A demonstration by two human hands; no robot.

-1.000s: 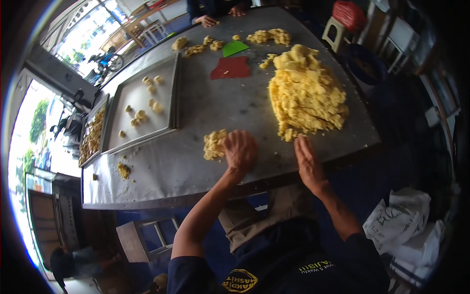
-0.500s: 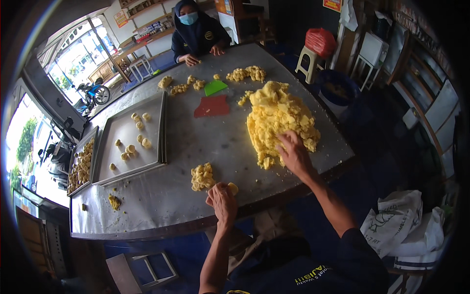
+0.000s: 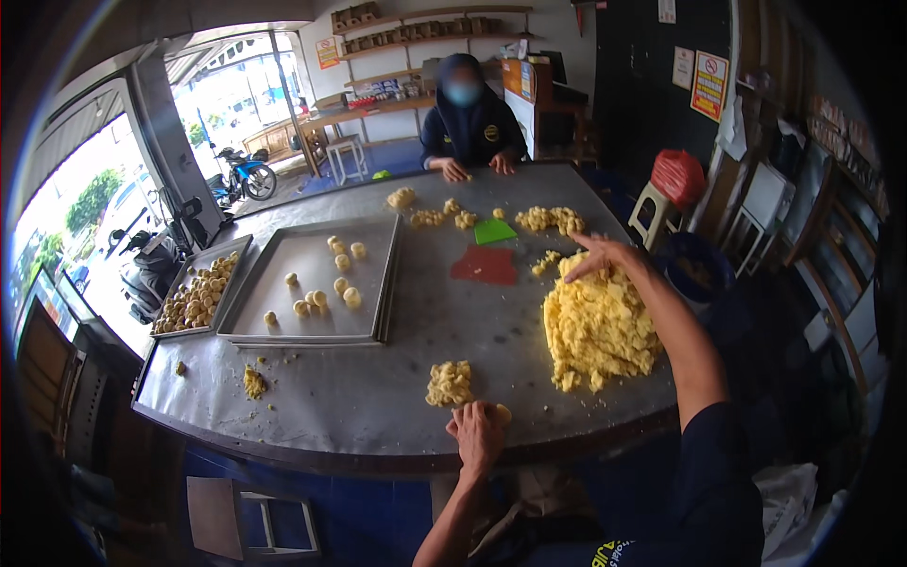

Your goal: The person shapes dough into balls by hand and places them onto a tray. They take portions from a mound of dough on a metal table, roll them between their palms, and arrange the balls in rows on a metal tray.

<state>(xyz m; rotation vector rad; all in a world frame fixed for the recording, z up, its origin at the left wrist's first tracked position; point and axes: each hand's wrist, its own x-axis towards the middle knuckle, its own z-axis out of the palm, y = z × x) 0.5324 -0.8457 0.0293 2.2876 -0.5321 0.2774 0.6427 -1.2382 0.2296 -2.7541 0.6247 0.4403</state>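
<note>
At the table's near edge my left hand (image 3: 477, 435) is closed, with a small pale piece of dough (image 3: 504, 414) showing at its thumb side. Just beyond it lies a lumpy clump of dough (image 3: 449, 383). My right hand (image 3: 602, 255) stretches over the far end of a big crumbly yellow dough mound (image 3: 602, 331), its fingers spread and nothing visible in them. Whether its fingertips touch the mound I cannot tell. Smaller yellow crumbs (image 3: 545, 263) lie left of that hand.
A red scraper (image 3: 484, 266) and a green scraper (image 3: 494, 231) lie mid-table. To the left, a metal tray (image 3: 283, 253) bears several dough balls, beside a fuller tray (image 3: 236, 250). Across the table sits a masked co-worker (image 3: 470, 123), hands near more dough clumps (image 3: 550, 220).
My right hand has moved from the mound's near side to its far end. My left hand stays by the small clump with its dough piece. The view has tilted up and turned left.
</note>
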